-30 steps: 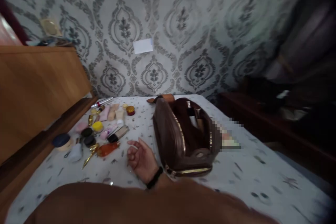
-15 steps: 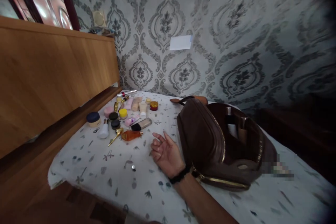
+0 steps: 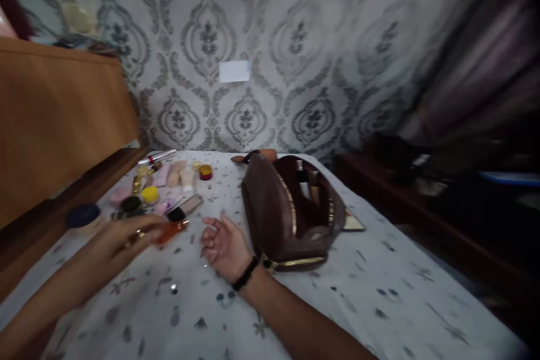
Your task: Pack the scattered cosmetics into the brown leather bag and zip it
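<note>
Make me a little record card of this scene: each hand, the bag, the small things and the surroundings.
Left hand: at an orange bottle; blur hides whether it grips
Right hand: fingers loosely curled, nothing seen in it; dark wristband on the wrist
Bag: brown, unzipped on top, beside the right hand; slim containers inside
Small things: yellow-lidded jar, red jar, tubes and more
Surface: white patterned cloth
Backdrop: grey patterned wallpaper

Blurred left fingers (image 3: 145, 225), orange bottle (image 3: 170, 231) partly hidden
</note>
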A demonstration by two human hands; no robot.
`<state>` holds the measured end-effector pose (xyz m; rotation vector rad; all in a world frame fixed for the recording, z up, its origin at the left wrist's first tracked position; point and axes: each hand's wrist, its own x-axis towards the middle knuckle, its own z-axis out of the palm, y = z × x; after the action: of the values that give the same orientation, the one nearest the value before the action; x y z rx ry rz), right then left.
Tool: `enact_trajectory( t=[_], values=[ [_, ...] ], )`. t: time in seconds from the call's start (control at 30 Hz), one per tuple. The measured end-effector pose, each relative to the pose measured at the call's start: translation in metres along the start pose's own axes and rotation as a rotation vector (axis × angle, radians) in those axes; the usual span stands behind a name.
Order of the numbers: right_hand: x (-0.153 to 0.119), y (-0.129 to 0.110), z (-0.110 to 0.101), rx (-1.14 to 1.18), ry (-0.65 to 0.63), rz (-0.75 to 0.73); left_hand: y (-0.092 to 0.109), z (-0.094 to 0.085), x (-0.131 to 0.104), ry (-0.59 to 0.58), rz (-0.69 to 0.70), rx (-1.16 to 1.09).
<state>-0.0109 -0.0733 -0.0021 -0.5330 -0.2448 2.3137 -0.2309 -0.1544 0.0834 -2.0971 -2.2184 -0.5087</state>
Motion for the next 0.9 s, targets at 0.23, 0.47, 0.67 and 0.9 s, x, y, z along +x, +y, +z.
enact_trajectory(
  t=[0.23, 0.47, 0.67, 0.9],
  values=[
    [-0.002, -0.004, 0.001, 0.004, -0.007, -0.026, -0.021, 0.05, 0.035, -0.106, -0.068, 0.311],
    [-0.004, -0.006, 0.003, 0.003, -0.005, -0.03, -0.025, 0.071, 0.029, -0.076, -0.068, 0.313],
    [0.0, -0.005, -0.002, 0.008, -0.01, -0.016, -0.032, 0.089, 0.028, -0.026, -0.063, 0.414],
    [0.002, -0.006, -0.001, -0.013, 0.004, -0.006, -0.016, 0.077, 0.024, -0.049, -0.067, 0.454]
  ],
)
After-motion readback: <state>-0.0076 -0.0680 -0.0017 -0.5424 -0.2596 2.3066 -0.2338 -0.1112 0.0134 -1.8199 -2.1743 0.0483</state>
